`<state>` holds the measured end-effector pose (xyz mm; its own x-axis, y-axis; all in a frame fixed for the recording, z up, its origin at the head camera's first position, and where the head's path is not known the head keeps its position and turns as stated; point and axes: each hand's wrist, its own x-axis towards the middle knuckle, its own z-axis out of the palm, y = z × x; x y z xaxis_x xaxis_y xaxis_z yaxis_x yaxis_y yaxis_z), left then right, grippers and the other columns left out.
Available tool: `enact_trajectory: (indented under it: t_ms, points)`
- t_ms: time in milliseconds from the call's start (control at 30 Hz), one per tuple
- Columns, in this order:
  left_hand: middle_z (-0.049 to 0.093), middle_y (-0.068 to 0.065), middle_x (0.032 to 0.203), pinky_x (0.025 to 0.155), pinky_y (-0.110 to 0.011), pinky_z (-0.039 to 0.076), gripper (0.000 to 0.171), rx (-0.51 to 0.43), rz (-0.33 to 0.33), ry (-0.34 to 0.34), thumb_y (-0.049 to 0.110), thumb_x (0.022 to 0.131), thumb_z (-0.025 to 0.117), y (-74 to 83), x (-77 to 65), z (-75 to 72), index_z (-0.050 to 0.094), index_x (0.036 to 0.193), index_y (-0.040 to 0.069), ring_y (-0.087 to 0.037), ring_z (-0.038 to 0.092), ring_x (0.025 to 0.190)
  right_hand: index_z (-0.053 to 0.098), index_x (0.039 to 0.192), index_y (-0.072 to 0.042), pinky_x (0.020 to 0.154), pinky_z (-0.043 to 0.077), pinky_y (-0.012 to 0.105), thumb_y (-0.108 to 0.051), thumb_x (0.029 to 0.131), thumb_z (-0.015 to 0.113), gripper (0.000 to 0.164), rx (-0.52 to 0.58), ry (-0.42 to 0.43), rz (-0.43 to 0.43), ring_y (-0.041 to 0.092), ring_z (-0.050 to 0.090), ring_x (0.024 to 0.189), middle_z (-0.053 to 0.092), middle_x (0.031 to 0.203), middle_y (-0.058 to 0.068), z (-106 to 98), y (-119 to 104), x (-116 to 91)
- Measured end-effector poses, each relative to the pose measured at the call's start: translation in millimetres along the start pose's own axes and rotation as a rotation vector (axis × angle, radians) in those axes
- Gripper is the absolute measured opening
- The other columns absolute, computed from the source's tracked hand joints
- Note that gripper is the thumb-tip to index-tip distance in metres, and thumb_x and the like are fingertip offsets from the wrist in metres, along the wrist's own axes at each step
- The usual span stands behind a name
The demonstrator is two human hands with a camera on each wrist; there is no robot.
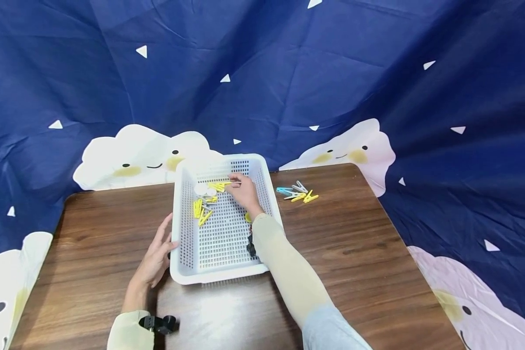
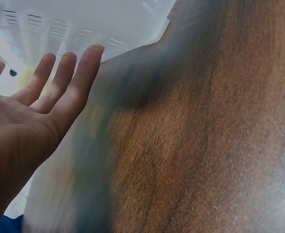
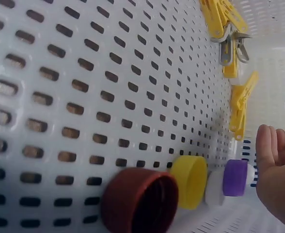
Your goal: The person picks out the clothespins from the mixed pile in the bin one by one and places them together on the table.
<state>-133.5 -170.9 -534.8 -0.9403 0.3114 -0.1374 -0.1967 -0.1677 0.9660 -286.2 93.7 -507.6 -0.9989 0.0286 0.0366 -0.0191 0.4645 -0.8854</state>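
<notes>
My right hand [image 1: 243,192] reaches into the white plastic basket [image 1: 225,278], thumb and forefinger pinching a yellow clothespin [image 1: 230,183] near the far end. In the right wrist view only part of that hand [image 3: 277,177] shows, at the right edge; the pinch itself is out of that view. More yellow clothespins [image 3: 240,107] and a grey one [image 3: 225,51] lie on the basket floor. White bottle caps [image 1: 200,189] sit beside them. My left hand [image 1: 154,257] rests against the basket's left side, fingers extended along the wall and thumb at the rim.
Along the basket's right side lie a dark red cap [image 3: 117,201], a yellow cap [image 3: 182,178] and a purple cap [image 3: 235,177]. On the wooden table [image 1: 345,248], right of the basket, are a blue clothespin [image 1: 284,190] and several grey and yellow ones. A blue curtain [image 1: 262,73] hangs behind.
</notes>
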Motion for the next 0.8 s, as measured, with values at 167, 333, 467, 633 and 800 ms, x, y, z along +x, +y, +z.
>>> enact_trajectory:
  t_ms: [167, 333, 467, 633, 800]
  points:
    - [0.011, -0.021, 0.166, 0.092, -0.055, 0.047, 0.076, -0.007, 0.003, -0.008, 0.009, 0.104, 0.044, 0.0, 0.8, -0.3, 0.003, 0.164, 0.033, -0.021, 0.044, 0.131, 0.069, 0.130, -0.010, 0.092, 0.049, 0.028, -0.011, 0.090, 0.069, 0.041, -0.038, 0.002, 0.051, 0.013, 0.062, 0.098, 0.070, 0.121, 0.004, 5.4, 5.8, 4.6]
    - [0.010, -0.022, 0.166, 0.091, -0.054, 0.048, 0.076, -0.005, 0.008, -0.006, 0.009, 0.104, 0.044, -0.3, -1.3, -2.1, 0.005, 0.164, 0.034, -0.015, 0.049, 0.127, 0.068, 0.132, -0.011, 0.096, 0.049, 0.033, -0.013, 0.092, 0.068, 0.040, -0.091, -0.031, 0.063, 0.017, 0.063, 0.109, 0.068, 0.124, 0.005, 13.5, 8.2, 8.6]
    - [0.011, -0.022, 0.166, 0.090, -0.053, 0.049, 0.075, 0.002, 0.012, 0.009, 0.008, 0.105, 0.044, 0.1, -4.5, -5.0, 0.006, 0.163, 0.035, -0.013, 0.050, 0.126, 0.064, 0.136, -0.011, 0.101, 0.047, 0.038, -0.014, 0.093, 0.066, 0.043, -0.174, -0.078, 0.048, 0.022, 0.060, 0.119, 0.065, 0.131, 0.006, 18.9, 4.3, 9.8]
    - [0.011, -0.022, 0.165, 0.090, -0.051, 0.049, 0.075, -0.002, 0.023, 0.001, 0.009, 0.105, 0.044, -0.8, -3.2, -4.9, 0.006, 0.163, 0.035, -0.013, 0.050, 0.127, 0.063, 0.139, -0.015, 0.104, 0.043, 0.039, -0.017, 0.092, 0.069, 0.047, -0.294, -0.076, 0.060, 0.022, 0.057, 0.122, 0.064, 0.132, 0.005, 22.8, 5.1, 10.9]
    - [0.013, -0.022, 0.165, 0.090, -0.051, 0.050, 0.075, -0.018, 0.031, -0.011, 0.008, 0.104, 0.045, -3.7, -0.7, -2.9, 0.006, 0.164, 0.034, -0.013, 0.051, 0.126, 0.062, 0.140, -0.014, 0.108, 0.039, 0.039, -0.016, 0.092, 0.070, 0.048, -0.355, -0.048, 0.067, 0.023, 0.055, 0.125, 0.062, 0.133, 0.007, 26.8, 11.2, 12.9]
